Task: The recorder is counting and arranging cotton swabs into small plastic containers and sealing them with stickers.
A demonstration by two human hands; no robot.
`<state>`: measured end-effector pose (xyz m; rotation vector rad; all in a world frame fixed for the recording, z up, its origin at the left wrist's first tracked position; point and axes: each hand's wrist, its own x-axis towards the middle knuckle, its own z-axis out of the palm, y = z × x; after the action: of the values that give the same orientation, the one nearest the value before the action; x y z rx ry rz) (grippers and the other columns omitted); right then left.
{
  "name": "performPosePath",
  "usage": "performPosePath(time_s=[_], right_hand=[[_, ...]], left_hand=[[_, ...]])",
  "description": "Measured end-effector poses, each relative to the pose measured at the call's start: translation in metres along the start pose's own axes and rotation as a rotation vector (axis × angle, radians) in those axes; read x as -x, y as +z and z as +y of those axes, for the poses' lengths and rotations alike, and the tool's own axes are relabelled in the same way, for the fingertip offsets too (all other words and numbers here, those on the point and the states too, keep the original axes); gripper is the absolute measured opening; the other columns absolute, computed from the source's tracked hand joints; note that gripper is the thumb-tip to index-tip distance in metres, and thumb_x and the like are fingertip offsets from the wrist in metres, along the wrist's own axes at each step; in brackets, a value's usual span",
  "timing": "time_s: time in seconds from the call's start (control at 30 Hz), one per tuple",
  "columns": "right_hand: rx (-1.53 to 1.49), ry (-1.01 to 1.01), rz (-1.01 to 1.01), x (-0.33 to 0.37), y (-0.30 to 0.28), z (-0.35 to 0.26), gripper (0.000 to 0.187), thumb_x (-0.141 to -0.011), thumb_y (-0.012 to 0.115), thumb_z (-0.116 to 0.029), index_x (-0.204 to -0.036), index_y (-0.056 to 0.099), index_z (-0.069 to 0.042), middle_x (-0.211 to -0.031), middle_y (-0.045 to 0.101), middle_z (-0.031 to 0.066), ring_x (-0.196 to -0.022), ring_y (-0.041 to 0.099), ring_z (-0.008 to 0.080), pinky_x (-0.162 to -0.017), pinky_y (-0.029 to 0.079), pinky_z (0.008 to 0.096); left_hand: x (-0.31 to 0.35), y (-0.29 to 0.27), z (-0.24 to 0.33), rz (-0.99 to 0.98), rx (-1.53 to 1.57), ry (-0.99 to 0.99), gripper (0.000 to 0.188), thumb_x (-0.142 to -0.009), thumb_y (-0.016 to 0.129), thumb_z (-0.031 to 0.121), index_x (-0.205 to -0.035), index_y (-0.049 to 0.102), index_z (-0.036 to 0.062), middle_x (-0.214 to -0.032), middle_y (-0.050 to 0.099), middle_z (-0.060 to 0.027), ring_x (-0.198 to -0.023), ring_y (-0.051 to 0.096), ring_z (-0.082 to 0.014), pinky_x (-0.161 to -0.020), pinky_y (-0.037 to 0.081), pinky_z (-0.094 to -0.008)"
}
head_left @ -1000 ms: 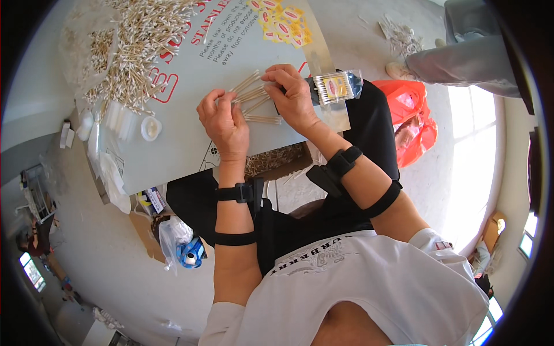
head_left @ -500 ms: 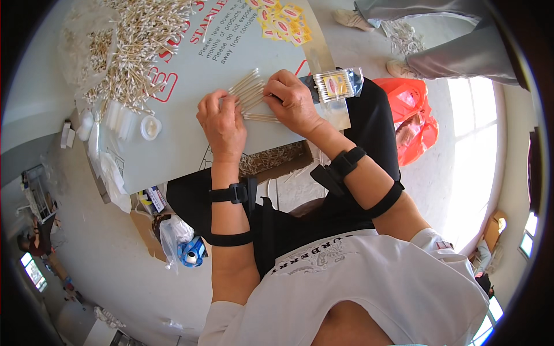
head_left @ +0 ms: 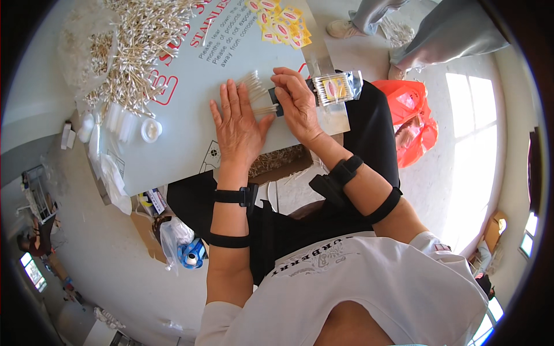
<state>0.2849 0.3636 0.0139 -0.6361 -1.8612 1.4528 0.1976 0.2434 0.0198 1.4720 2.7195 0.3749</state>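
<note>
My left hand (head_left: 235,124) lies flat on the metal-topped table (head_left: 179,138), its fingers stretched out and slightly apart. Beside its fingertips and thumb is a small row of cotton swabs (head_left: 254,86), partly covered by the hand. On the other side of the swabs my right hand (head_left: 299,106) is loosely curled, with a gap between thumb and index finger. A dark strip (head_left: 274,99) shows by its thumb and passes beneath the hand. Right of that hand lies a clear packet of cotton swabs (head_left: 336,88) with a yellow label, at the table's edge.
A big heap of cotton swabs (head_left: 135,52) fills the far left, with a clear bag beside it. Yellow cards (head_left: 283,26) lie at the far edge. A small round container (head_left: 151,130) stands left. Red bags (head_left: 407,118) sit on the floor; another person's legs (head_left: 444,40) are beyond.
My left hand has flattened out from a curled grip over the swabs. My right hand has moved slightly right and loosened. The swabs are closer together; the other person's legs have shifted.
</note>
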Motion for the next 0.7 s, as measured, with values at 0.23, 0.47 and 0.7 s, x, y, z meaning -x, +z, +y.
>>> performPosePath(time_s=[0.23, 0.47, 0.7], right_hand=[[0.029, -0.09, -0.096, -0.041, 0.019, 0.006, 0.03, -0.096, 0.048, -0.002, -0.125, 0.055, 0.002, -0.133, 0.054, 0.0161, -0.122, 0.053, 0.0281, -0.102, 0.04, 0.0326], [-0.009, -0.081, -0.084, -0.033, 0.031, 0.011, 0.036, -0.088, 0.056, 0.002, -0.123, 0.057, -0.001, -0.133, 0.053, 0.0167, -0.123, 0.052, 0.029, -0.102, 0.042, 0.0338], [0.323, -0.274, -0.239, -0.028, 0.003, 0.007, 0.024, -0.073, 0.065, 0.005, -0.095, 0.068, -0.003, -0.114, 0.059, 0.0135, -0.107, 0.057, 0.0318, -0.089, 0.05, 0.0372]], left_hand=[[-0.002, 0.009, -0.012, 0.176, 0.392, -0.006, 0.064, -0.098, 0.051, 0.032, -0.146, 0.031, -0.0041, -0.154, 0.027, -0.0212, -0.145, 0.022, -0.0332, -0.117, 0.016, -0.0468], [-0.028, 0.022, -0.011, 0.494, 1.289, -0.242, 0.054, -0.104, 0.04, 0.029, -0.148, 0.028, -0.0001, -0.156, 0.023, -0.0157, -0.144, 0.022, -0.0239, -0.116, 0.021, -0.04], [-0.015, 0.008, -0.024, 0.371, 0.926, -0.1, 0.052, -0.099, 0.049, 0.019, -0.146, 0.034, 0.0005, -0.154, 0.031, -0.0159, -0.143, 0.029, -0.0297, -0.116, 0.02, -0.0439]])
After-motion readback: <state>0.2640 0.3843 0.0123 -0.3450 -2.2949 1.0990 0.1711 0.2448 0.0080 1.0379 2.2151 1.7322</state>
